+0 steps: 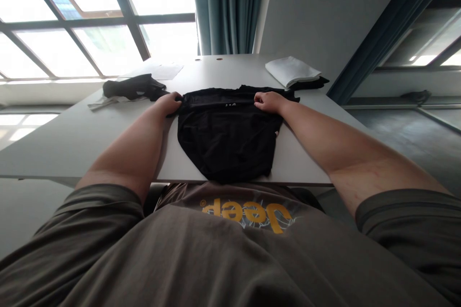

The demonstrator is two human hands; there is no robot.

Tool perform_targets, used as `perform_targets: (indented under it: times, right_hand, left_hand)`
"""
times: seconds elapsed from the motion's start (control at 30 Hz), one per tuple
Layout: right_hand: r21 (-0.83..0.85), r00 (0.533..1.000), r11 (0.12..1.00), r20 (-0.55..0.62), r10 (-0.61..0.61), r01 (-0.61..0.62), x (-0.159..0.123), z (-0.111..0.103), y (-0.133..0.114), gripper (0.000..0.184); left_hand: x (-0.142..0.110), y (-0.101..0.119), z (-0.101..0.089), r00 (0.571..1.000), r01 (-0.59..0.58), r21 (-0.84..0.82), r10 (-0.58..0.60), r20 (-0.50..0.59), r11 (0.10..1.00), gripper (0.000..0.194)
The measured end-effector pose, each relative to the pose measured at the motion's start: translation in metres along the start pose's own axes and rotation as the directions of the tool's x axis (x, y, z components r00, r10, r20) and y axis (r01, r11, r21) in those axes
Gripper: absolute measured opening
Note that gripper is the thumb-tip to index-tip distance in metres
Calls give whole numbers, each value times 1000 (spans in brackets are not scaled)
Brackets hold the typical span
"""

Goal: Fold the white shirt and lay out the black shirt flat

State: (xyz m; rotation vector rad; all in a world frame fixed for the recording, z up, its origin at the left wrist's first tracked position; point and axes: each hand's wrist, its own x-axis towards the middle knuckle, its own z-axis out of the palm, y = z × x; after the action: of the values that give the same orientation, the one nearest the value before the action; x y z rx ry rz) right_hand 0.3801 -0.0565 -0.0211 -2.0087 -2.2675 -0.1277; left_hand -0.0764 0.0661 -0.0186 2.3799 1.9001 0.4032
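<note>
A black garment (226, 139), which looks like a T-shirt, lies spread on the white table in front of me, its near end at the table's edge. Its far part is doubled over in a band with a small white print. At the far left corner, my left hand (172, 102) is closed on the cloth. My right hand (268, 101) pinches the folded band right of the print, fingers curled. Some cloth sticks out past my right wrist.
On the white table (118, 153), a crumpled black and white cloth heap (133, 88) lies to the left. Folded white cloth (293, 71) rests on something black at the back right. A pale sheet (165, 71) lies near the windows.
</note>
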Motion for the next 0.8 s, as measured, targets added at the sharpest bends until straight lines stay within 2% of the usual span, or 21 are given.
perform_targets:
  times: [0.8]
  right_hand:
    - [5, 1000, 1000, -3, 0, 0, 1, 1, 1, 31]
  left_hand:
    - [-3, 2, -3, 1000, 18, 1, -18, 25, 1000, 63]
